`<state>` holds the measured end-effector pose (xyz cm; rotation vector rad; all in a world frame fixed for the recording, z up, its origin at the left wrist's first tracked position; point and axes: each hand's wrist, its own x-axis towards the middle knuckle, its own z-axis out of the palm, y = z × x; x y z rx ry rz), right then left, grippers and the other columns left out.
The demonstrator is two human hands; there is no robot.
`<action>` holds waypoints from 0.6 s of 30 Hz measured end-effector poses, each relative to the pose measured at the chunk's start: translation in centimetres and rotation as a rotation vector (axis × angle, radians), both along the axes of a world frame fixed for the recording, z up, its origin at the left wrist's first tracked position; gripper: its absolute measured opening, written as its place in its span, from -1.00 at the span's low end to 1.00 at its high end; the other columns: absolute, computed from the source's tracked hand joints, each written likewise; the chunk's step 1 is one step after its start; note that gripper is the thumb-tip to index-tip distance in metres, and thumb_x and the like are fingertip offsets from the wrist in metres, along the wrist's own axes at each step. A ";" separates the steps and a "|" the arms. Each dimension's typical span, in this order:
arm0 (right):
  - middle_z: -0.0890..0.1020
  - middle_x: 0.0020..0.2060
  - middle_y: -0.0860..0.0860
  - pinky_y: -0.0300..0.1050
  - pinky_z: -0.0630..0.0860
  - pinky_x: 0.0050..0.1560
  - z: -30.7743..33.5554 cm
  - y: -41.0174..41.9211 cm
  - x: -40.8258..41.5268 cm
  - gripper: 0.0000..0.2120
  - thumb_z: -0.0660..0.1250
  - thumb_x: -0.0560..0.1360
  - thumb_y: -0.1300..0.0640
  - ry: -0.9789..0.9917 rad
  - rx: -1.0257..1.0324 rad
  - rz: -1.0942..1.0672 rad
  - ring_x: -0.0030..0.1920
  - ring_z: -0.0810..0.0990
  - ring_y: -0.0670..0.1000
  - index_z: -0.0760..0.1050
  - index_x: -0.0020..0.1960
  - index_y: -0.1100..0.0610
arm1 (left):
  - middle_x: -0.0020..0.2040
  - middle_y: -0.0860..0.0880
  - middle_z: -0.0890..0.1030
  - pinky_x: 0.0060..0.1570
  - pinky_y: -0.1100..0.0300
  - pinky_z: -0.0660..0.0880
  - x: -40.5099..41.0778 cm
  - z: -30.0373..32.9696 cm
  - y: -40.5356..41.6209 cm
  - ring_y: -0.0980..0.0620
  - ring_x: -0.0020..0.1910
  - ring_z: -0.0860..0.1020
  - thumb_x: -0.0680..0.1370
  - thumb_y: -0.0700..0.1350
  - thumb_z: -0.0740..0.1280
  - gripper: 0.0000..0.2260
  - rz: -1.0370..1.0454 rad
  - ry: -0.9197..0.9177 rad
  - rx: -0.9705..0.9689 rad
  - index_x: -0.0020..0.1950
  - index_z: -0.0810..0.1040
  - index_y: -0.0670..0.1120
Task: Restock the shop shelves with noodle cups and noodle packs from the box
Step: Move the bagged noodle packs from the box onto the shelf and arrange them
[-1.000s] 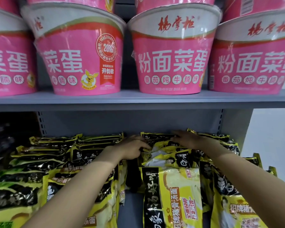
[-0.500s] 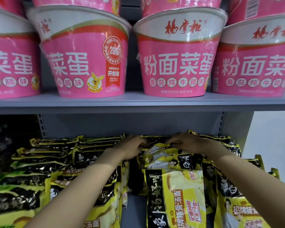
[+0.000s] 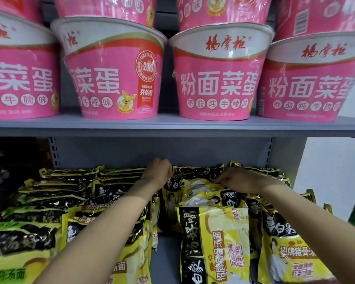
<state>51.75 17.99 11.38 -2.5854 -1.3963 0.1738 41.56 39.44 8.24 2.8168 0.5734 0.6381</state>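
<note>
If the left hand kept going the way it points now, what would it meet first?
Probably the grey back panel of the lower shelf: the left hand points toward it above the noodle packs. Depth is unclear.

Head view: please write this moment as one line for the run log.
left hand: on noodle packs, lower shelf back | right hand: pinches pack edge | noodle cups: upper shelf | box: not in view

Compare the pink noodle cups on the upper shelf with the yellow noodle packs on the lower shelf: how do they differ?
The pink tapered paper noodle cups stand upright; the flat yellow-and-black plastic noodle packs lie overlapping in rows. The cups sit untouched on the grey upper shelf; the left hand and right hand both rest on the rear packs. Both carry printed Chinese text and glossy wrapping.
</note>
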 end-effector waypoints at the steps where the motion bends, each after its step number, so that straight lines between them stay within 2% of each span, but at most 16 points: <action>1: 0.60 0.17 0.05 -0.15 0.37 0.19 0.0 -0.1 0.0 -0.70 0.12 0.60 0.12 0.004 -0.011 -0.005 0.17 0.53 0.03 0.58 0.17 0.15 | 0.04 -0.13 0.63 0.04 0.16 0.42 0.1 0.0 0.0 -0.09 0.08 0.55 0.54 -0.27 0.28 -0.84 0.009 -0.022 -0.012 -0.07 0.66 -0.14; 4: 0.62 0.09 0.12 -0.13 0.40 0.12 -0.2 0.0 0.3 -0.69 0.13 0.60 0.07 0.000 -0.019 -0.027 0.10 0.54 0.07 0.58 0.09 0.20 | 0.03 -0.14 0.64 0.08 0.13 0.42 0.4 -0.1 -0.2 -0.11 0.10 0.55 0.55 -0.29 0.24 -0.81 0.019 -0.044 -0.029 -0.04 0.66 -0.18; 8: 0.49 0.29 0.02 -0.14 0.33 0.24 -1.2 0.3 1.0 -0.69 0.15 0.59 0.09 -0.021 -0.044 0.013 0.26 0.44 0.04 0.44 0.31 0.05 | 0.22 -0.11 0.57 0.20 0.17 0.37 0.8 -0.2 -0.2 -0.07 0.24 0.49 0.57 -0.25 0.24 -0.78 -0.110 0.011 -0.068 0.16 0.60 -0.14; 11: 0.42 0.35 -0.03 -0.16 0.32 0.26 -1.8 0.4 1.6 -0.64 0.18 0.58 0.14 0.031 -0.007 0.044 0.30 0.41 0.00 0.35 0.36 -0.03 | 0.38 0.00 0.43 0.35 0.10 0.26 0.9 -0.1 -1.0 -0.03 0.38 0.33 0.59 -0.19 0.20 -0.70 -0.232 0.064 0.048 0.28 0.52 0.02; 12: 0.40 0.36 -0.04 -0.16 0.31 0.30 -1.9 0.4 1.7 -0.63 0.18 0.58 0.15 0.038 0.002 0.051 0.33 0.39 -0.01 0.35 0.37 -0.05 | 0.40 0.00 0.40 0.37 0.12 0.24 1.1 -0.3 -1.4 -0.02 0.40 0.31 0.59 -0.21 0.19 -0.68 -0.296 0.076 0.031 0.32 0.49 0.02; 15: 0.33 0.42 -0.06 -0.08 0.25 0.41 -2.3 0.4 1.9 -0.61 0.20 0.57 0.16 0.014 0.027 0.081 0.40 0.33 -0.03 0.38 0.37 -0.08 | 0.40 -0.06 0.42 0.31 0.20 0.29 1.8 -0.9 -2.5 -0.02 0.38 0.37 0.59 -0.21 0.21 -0.66 -0.422 0.151 -0.073 0.38 0.43 -0.05; 18: 0.36 0.41 -0.07 -0.09 0.25 0.41 -2.1 0.0 1.6 -0.65 0.19 0.59 0.16 0.021 0.050 0.077 0.39 0.35 -0.03 0.42 0.34 -0.07 | 0.29 -0.06 0.52 0.22 0.21 0.37 1.9 -0.9 -2.5 -0.01 0.27 0.47 0.56 -0.15 0.30 -0.69 -0.392 0.102 -0.101 0.30 0.50 -0.09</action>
